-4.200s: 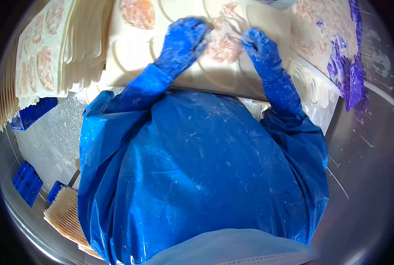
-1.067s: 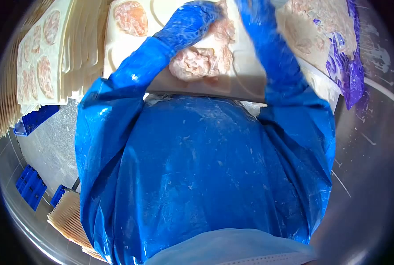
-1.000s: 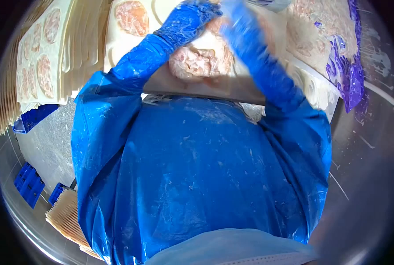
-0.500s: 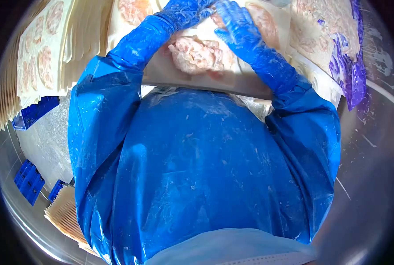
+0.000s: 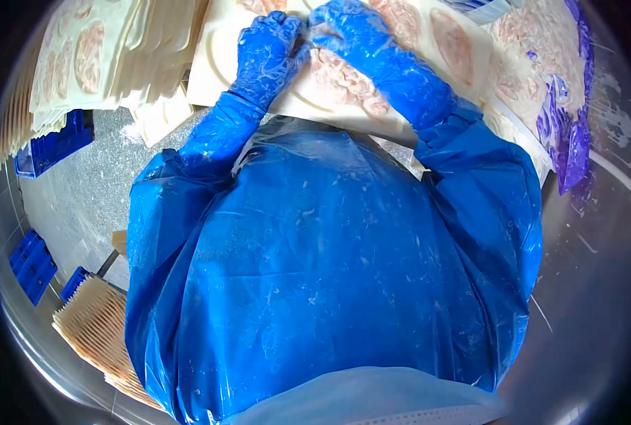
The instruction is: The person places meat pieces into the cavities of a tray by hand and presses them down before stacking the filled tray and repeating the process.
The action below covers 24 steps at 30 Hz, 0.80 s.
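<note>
Curling over white molded tray (image 5: 207, 67): left hand (image 5: 267, 51), right hand (image 5: 351, 32), both blue-gloved, grips unclear; one lumpy pale-pink meat mound (image 5: 345, 82) on tray.

Head-height view, forward and down

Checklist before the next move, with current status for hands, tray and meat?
1. Left hand and right hand gloved: ok, blue gloves on both.
2. Firm grip on meat: cannot tell, fingers hide any contact.
3. Recess just left of the left hand filled: not ok, looks bare.
4. Loose meat lump fully inside one recess: cannot tell, right hand and forearm cover part.
5. Meat portion right of the right forearm on the white tray: ok.
6. Bulk meat at hand: ok, beside the tray's right end.
</note>
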Motion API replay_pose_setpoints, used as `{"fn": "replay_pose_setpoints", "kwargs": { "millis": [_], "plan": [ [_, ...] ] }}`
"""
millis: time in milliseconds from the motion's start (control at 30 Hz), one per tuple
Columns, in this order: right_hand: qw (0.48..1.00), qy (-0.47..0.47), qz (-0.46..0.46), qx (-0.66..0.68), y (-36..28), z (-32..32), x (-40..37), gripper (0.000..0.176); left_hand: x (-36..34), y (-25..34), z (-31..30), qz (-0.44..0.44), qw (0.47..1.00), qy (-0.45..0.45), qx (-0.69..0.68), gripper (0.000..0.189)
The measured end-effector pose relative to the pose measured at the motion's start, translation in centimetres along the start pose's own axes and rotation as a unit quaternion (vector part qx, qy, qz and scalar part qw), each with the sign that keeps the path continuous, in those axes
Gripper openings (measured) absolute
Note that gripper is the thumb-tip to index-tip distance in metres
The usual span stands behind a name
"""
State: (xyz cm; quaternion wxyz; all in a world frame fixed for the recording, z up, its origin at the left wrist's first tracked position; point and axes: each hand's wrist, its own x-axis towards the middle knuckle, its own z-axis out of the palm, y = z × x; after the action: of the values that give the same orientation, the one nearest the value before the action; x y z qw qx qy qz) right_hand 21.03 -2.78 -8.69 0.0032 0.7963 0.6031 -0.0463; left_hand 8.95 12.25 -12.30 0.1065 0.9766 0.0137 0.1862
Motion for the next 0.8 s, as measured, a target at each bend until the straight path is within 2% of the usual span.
{"fn": "replay_pose_setpoints", "kwargs": {
  "millis": [33, 67, 100, 133, 167, 200, 233, 267, 300, 367, 433, 533, 567, 600, 633, 667, 700, 767, 800],
  "plan": [
    [1.000, 0.000, -0.004, -0.003, 0.7, 2.2, 0.0, 0.009, -0.1, -0.5, 0.0, -0.003, 1.000, 0.003, 0.001, 0.030],
    [0.914, 0.027, -0.015, 0.405, 2.4, 6.2, -0.1, 0.009, -0.2, -1.2, -0.1, -0.003, 1.000, -0.008, 0.015, 0.030],
    [0.666, 0.044, -0.022, 0.745, 3.5, 8.4, -0.4, 0.010, -0.5, -1.6, -0.3, -0.002, 0.999, -0.023, 0.029, 0.031],
    [0.666, 0.045, -0.023, 0.744, 3.9, 8.3, -0.9, 0.010, -0.6, -1.7, -0.9, -0.019, 1.000, -0.016, 0.003, 0.031],
    [0.881, 0.149, -0.020, 0.449, 4.4, 8.3, -1.5, 0.014, -0.6, -1.3, -1.2, -0.016, 1.000, -0.016, 0.003, 0.031],
    [0.969, 0.229, -0.012, 0.088, 4.6, 8.3, -2.3, 0.019, -0.6, -0.4, -1.7, 0.004, 0.999, 0.013, -0.047, 0.030],
    [0.919, 0.273, -0.004, -0.285, 4.4, 8.2, -2.9, 0.025, -0.7, 0.3, -1.8, 0.021, 0.994, 0.042, -0.099, 0.030],
    [0.974, 0.139, 0.180, 0.007, 1.7, 4.0, -2.6, 0.031, -1.0, 0.4, -0.8, 0.046, 0.997, 0.014, -0.061, 0.028],
    [0.974, 0.139, 0.178, 0.005, 1.5, 3.0, -2.7, 0.031, -1.1, 0.0, -0.3, 0.044, 0.997, 0.016, -0.061, 0.028],
    [0.986, 0.096, 0.033, 0.133, 1.5, 2.2, -3.2, 0.043, -0.7, -0.7, 0.5, 0.063, 0.995, -0.005, -0.072, 0.026],
    [0.983, 0.121, 0.045, 0.132, 0.6, 3.0, -2.9, 0.039, -0.4, -1.1, 1.2, 0.082, 0.994, 0.010, -0.072, 0.024],
    [0.987, 0.051, 0.135, 0.063, 0.3, 2.5, -1.4, 0.035, 0.3, -1.4, 0.7, 0.050, 0.994, -0.028, -0.097, 0.022],
    [0.987, 0.053, 0.138, 0.063, 1.6, 4.8, -1.2, 0.035, 0.7, -1.5, 0.6, 0.053, 0.993, -0.028, -0.097, 0.022],
    [0.980, 0.190, 0.065, 0.014, 3.7, 8.8, -0.8, 0.034, 1.2, -2.0, 0.6, -0.015, 0.978, -0.035, -0.203, 0.025],
    [0.946, 0.321, -0.011, -0.034, 4.8, 10.9, -0.5, 0.033, 1.8, -2.6, 0.5, -0.084, 0.947, -0.041, -0.307, 0.028],
    [0.928, 0.264, 0.024, 0.262, 4.8, 8.2, 1.5, 0.029, 3.3, -3.8, 0.0, -0.101, 0.933, -0.098, -0.331, 0.038],
    [0.928, 0.263, 0.023, 0.262, 5.2, 7.3, 1.7, 0.029, 4.6, -6.6, 2.0, -0.095, 0.931, -0.093, -0.339, 0.038],
    [0.928, 0.298, 0.055, 0.217, 6.2, 6.2, 1.5, 0.029, 8.9, -5.5, -1.3, -0.092, 0.965, -0.214, -0.123, 0.029],
    [0.926, 0.316, 0.070, 0.194, 6.7, 5.8, 1.3, 0.029, 8.9, -5.4, -0.8, -0.093, 0.964, -0.215, -0.124, 0.029]
  ]
}}
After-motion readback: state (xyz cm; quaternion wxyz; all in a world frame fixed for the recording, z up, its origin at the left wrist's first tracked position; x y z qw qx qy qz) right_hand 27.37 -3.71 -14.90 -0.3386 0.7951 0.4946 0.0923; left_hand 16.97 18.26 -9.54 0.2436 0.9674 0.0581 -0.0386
